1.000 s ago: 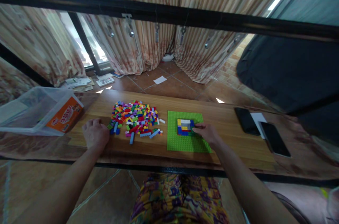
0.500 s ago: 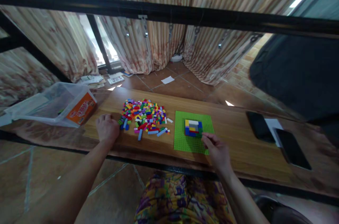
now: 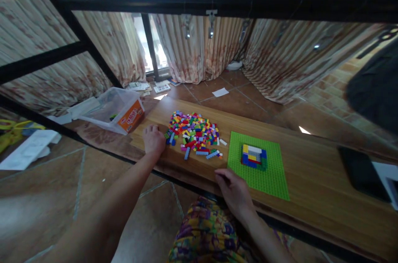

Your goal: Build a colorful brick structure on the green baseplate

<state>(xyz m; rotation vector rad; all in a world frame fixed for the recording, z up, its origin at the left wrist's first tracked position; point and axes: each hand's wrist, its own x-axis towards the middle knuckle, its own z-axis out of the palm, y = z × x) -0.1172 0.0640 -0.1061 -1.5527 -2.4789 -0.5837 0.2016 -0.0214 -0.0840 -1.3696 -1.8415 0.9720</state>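
My left hand (image 3: 154, 139) rests on the wooden board just left of a pile of small colourful building bricks (image 3: 199, 130). Its fingers are curled, and their undersides are hidden. Over the board's front edge, below and left of the green baseplate (image 3: 273, 182), is my right hand (image 3: 234, 190). Thumb and fingers are drawn together there; whatever they may hold cannot be made out. A small square structure of bricks (image 3: 248, 164), with yellow, white, blue, red and green parts, sits on the baseplate. Neither hand touches it.
A clear plastic box (image 3: 107, 107) with an orange label stands left of the pile. A black phone (image 3: 360, 171) lies at the right, beside white paper (image 3: 384, 171). A dark metal bar (image 3: 230, 3) crosses beyond the board. Long bluish bricks (image 3: 212, 154) lie along the pile's front.
My right hand has left the brick structure and moved left and toward me, off the baseplate. The left hand has stayed beside the pile. The view has turned left.
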